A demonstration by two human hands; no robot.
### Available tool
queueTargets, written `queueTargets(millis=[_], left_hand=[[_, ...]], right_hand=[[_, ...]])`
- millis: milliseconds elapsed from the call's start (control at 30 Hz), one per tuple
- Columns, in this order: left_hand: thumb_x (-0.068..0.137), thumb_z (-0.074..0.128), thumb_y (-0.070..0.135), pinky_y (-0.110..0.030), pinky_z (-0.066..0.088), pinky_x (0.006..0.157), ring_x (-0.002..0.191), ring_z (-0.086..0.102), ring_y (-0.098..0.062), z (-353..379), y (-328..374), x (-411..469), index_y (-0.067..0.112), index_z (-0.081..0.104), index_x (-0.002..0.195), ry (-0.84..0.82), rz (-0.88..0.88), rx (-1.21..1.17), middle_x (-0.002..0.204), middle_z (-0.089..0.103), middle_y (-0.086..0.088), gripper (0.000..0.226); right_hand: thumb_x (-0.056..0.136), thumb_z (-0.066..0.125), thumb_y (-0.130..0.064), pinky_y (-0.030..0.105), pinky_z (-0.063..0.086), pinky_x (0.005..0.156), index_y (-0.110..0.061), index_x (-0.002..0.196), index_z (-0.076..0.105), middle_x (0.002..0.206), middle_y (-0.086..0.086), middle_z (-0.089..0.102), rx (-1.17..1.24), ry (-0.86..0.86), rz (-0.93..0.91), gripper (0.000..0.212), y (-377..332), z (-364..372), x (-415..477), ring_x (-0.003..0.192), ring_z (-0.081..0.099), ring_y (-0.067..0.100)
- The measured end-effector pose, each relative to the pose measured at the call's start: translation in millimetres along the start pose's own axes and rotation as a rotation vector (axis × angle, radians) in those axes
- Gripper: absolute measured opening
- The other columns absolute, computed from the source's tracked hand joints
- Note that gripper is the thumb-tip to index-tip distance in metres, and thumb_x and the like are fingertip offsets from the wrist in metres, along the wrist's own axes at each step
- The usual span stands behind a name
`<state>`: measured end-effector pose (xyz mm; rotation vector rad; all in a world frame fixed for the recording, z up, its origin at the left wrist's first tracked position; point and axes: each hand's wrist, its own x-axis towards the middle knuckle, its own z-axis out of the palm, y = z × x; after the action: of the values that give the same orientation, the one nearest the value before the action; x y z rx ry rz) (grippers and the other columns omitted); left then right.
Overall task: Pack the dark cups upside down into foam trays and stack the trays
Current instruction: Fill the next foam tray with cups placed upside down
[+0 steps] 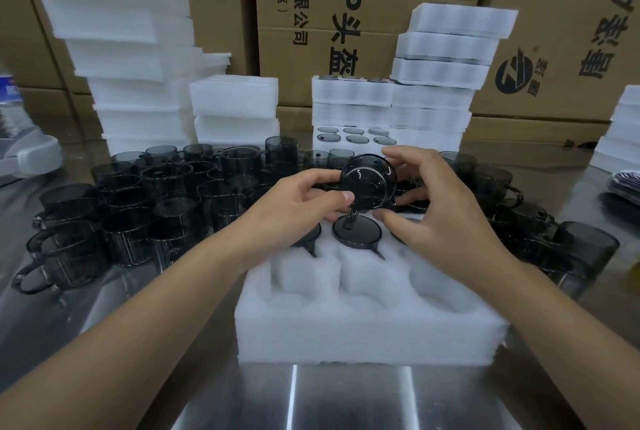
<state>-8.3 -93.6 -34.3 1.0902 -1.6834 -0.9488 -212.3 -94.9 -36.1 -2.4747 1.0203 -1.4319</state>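
Observation:
A white foam tray (pixel 367 329) lies in front of me on the metal table. Its far row holds upside-down dark cups, one in the middle (pixel 356 234), one partly hidden under each hand. The near pockets are empty. Both hands hold one dark translucent cup (pixel 369 183) tilted above the far row, its base facing me and handle pointing down. My left hand (pixel 304 197) pinches its left side. My right hand (pixel 436 197) curls around its right side, fingers over the top and thumb below.
Many loose dark cups (pixel 138 208) crowd the table to the left, behind and to the right. Stacks of filled foam trays (pixel 429 107) stand behind, empty foam stacks (pixel 135 48) at back left, cardboard boxes (pixel 363 14) beyond.

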Motion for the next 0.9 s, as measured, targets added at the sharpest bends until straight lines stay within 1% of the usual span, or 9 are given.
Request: queueTargets(millis=[100, 167, 300, 433, 533, 600, 667, 800, 900], left_hand=[[0.091, 0.059, 0.031, -0.003, 0.041, 0.06, 0.077, 0.067, 0.003, 1, 2, -1, 0.035, 0.065, 0.106, 0.012, 0.007, -0.016, 0.084, 0.074, 0.016, 0.017], [0.093, 0.056, 0.031, -0.004, 0.041, 0.06, 0.076, 0.067, 0.002, 1, 2, -1, 0.035, 0.067, 0.101, 0.022, 0.003, -0.033, 0.085, 0.074, 0.013, 0.015], [0.091, 0.057, 0.038, -0.007, 0.043, 0.062, 0.078, 0.068, -0.001, 1, 2, -1, 0.027, 0.067, 0.111, 0.039, -0.014, -0.039, 0.092, 0.075, 0.003, 0.025], [0.091, 0.058, 0.035, -0.011, 0.047, 0.06, 0.071, 0.068, -0.002, -1, 4, 1, 0.031, 0.07, 0.09, 0.098, -0.028, -0.09, 0.078, 0.075, 0.004, 0.013], [0.086, 0.058, 0.037, -0.014, 0.047, 0.06, 0.069, 0.065, -0.005, -7, 5, 4, 0.03, 0.073, 0.09, 0.109, -0.067, -0.088, 0.076, 0.072, 0.002, 0.017], [0.085, 0.053, 0.036, -0.018, 0.048, 0.063, 0.074, 0.065, -0.009, -11, 7, 4, 0.034, 0.076, 0.089, 0.102, -0.082, -0.046, 0.085, 0.074, -0.001, 0.023], [0.091, 0.047, 0.031, -0.02, 0.05, 0.063, 0.076, 0.068, -0.011, -16, 12, 2, 0.036, 0.077, 0.086, 0.054, -0.076, 0.0, 0.087, 0.075, -0.004, 0.031], [0.08, 0.048, 0.043, -0.018, 0.052, 0.061, 0.075, 0.066, -0.015, -33, 25, -3, 0.03, 0.079, 0.088, -0.076, -0.128, 0.036, 0.097, 0.07, -0.02, 0.035], [0.079, 0.049, 0.045, -0.022, 0.057, 0.068, 0.078, 0.068, -0.019, -47, 26, -7, 0.027, 0.079, 0.084, -0.171, -0.144, 0.074, 0.093, 0.074, -0.013, 0.036]], right_hand=[[0.078, 0.076, -0.007, 0.024, 0.051, 0.082, -0.041, 0.123, 0.04, 0.117, -0.01, 0.053, 0.009, 0.006, 0.001, 0.067, -1, 0, 0, 0.104, 0.053, 0.004], [0.079, 0.075, -0.01, 0.024, 0.051, 0.083, -0.041, 0.124, 0.04, 0.117, -0.013, 0.051, 0.0, 0.008, 0.015, 0.066, -1, 0, -1, 0.105, 0.053, 0.001], [0.08, 0.075, -0.014, 0.024, 0.05, 0.085, -0.038, 0.125, 0.043, 0.114, -0.017, 0.05, -0.01, 0.002, 0.042, 0.061, 0, 1, 0, 0.106, 0.05, -0.003], [0.08, 0.076, -0.012, 0.03, 0.053, 0.084, -0.036, 0.119, 0.053, 0.11, -0.016, 0.055, 0.088, 0.042, 0.073, 0.052, -2, 1, 1, 0.1, 0.057, 0.006], [0.081, 0.075, -0.007, 0.035, 0.054, 0.083, -0.038, 0.114, 0.058, 0.105, -0.014, 0.059, 0.152, 0.035, 0.047, 0.048, -8, -1, 2, 0.097, 0.06, 0.01], [0.081, 0.074, -0.008, 0.036, 0.054, 0.083, -0.04, 0.111, 0.06, 0.104, -0.015, 0.058, 0.154, -0.024, 0.035, 0.046, -11, -5, 2, 0.101, 0.059, 0.01], [0.083, 0.073, -0.013, 0.033, 0.054, 0.086, -0.045, 0.112, 0.06, 0.113, -0.018, 0.055, 0.157, -0.12, 0.032, 0.045, -15, -12, 5, 0.108, 0.057, 0.007], [0.082, 0.071, -0.038, 0.024, 0.051, 0.093, -0.052, 0.115, 0.058, 0.136, -0.031, 0.039, 0.205, -0.322, 0.039, 0.038, -31, -22, 14, 0.119, 0.052, -0.001], [0.076, 0.076, -0.043, 0.033, 0.055, 0.091, -0.048, 0.109, 0.061, 0.135, -0.027, 0.047, 0.302, -0.481, 0.109, 0.036, -46, -15, 21, 0.111, 0.059, 0.001]])
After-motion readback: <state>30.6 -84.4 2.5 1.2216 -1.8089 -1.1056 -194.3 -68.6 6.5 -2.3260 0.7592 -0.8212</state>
